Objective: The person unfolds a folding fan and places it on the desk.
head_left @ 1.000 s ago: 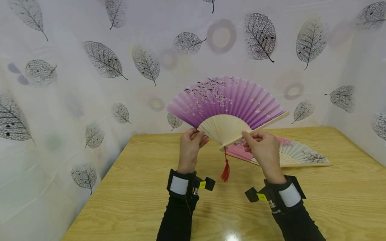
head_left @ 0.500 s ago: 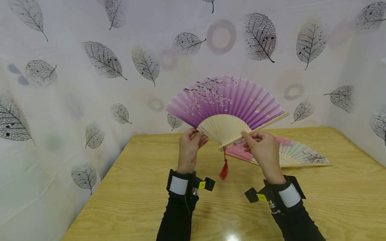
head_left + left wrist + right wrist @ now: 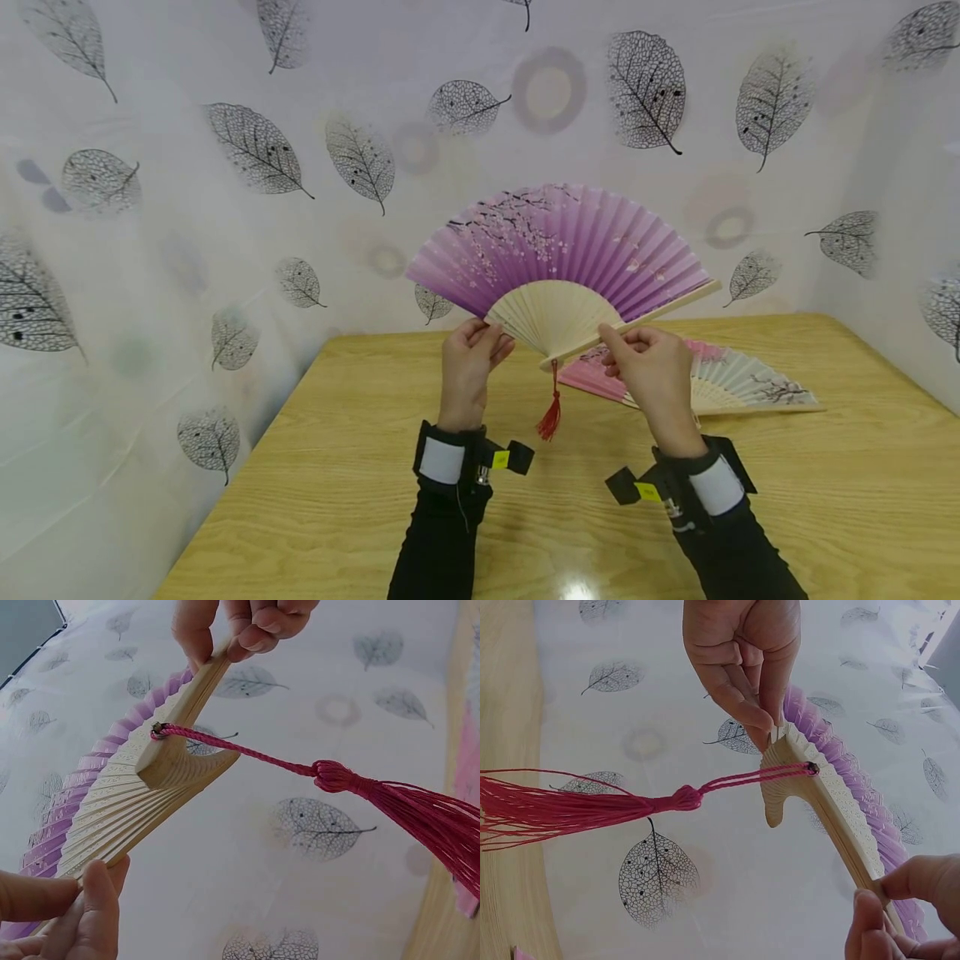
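Note:
A purple folding fan (image 3: 555, 242) with a blossom print is spread wide and held up above the table in the head view. My left hand (image 3: 467, 371) pinches its left outer rib between thumb and fingers. On the other side, my right hand (image 3: 656, 379) grips the right guard stick partway up from the pivot. A red tassel (image 3: 551, 417) dangles from the pivot; both wrist views show its cord looped through the end of the ribs. Behind the right hand lies a second open folding fan (image 3: 757, 387), pink and white with a branch print, partly hidden.
The wooden table (image 3: 322, 483) reaches back to a pale curtain (image 3: 465, 50) printed with dark leaf skeletons, which also runs along the left and right sides. Both wrists carry black straps with small camera mounts.
The purple fan has opened slightly wider, its left edge shifting left and its top edge rising a little. The tassel has swung leftward. Both hands keep their hold.

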Action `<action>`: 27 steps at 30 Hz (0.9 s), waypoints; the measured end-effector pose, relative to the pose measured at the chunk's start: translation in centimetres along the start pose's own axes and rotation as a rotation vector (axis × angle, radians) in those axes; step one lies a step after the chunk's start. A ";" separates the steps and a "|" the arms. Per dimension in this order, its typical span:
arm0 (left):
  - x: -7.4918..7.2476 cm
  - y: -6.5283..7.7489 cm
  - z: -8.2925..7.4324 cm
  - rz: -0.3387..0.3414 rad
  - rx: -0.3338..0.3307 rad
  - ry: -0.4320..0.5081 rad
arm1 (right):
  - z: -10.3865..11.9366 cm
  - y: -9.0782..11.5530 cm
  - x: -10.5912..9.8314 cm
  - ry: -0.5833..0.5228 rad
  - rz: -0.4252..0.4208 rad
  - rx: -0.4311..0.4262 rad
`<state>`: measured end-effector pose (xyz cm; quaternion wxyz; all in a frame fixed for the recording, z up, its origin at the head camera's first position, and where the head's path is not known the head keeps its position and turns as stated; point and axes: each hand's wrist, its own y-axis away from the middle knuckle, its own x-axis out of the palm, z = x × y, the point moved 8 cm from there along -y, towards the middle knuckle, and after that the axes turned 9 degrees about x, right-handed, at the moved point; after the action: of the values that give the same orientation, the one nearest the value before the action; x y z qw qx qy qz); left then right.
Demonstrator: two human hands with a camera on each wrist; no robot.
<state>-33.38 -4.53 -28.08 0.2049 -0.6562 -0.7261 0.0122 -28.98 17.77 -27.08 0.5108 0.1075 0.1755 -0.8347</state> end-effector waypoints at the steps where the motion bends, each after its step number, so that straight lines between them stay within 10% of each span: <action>1: 0.0 0.0 0.0 0.000 0.001 0.003 | 0.0 0.0 0.0 0.000 -0.002 -0.002; 27: 0.0 0.1 0.0 -0.030 0.020 0.069 | -0.7 -0.2 0.4 -0.143 0.061 0.036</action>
<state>-33.26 -4.49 -28.16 0.2367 -0.6432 -0.7281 -0.0060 -29.34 17.86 -27.85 0.5453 0.0621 0.1198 -0.8273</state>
